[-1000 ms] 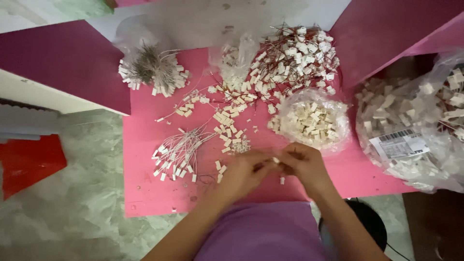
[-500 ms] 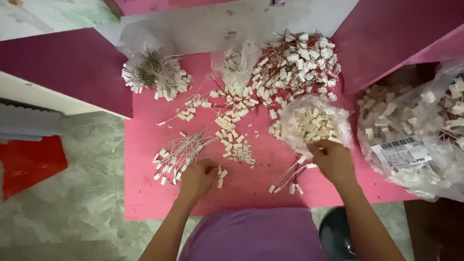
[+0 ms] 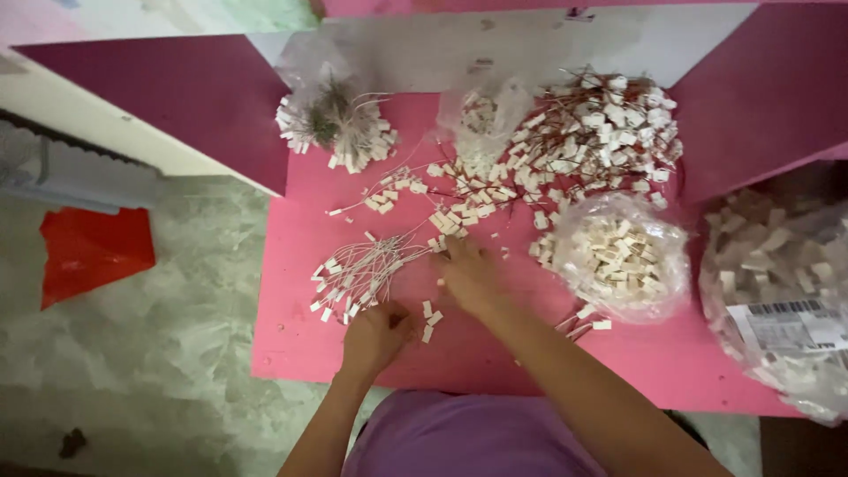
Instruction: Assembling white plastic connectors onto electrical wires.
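Right hand point(image 3: 470, 276), fingers spread flat, holding nothing visible, reaches up-frame to the loose white connectors point(image 3: 446, 221) at centre; left hand point(image 3: 375, 331), loosely curled, grip unclear, lies lower-left beside the wire bundle point(image 3: 353, 276).

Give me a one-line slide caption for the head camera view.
Two bare hands, left hand and right hand, sort small white plastic wired connectors on a pink table.

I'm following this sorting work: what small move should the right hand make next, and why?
Probably pinch one loose white connector: the right hand lies flat by that scatter, while the left hand rests beside the wired bundle.
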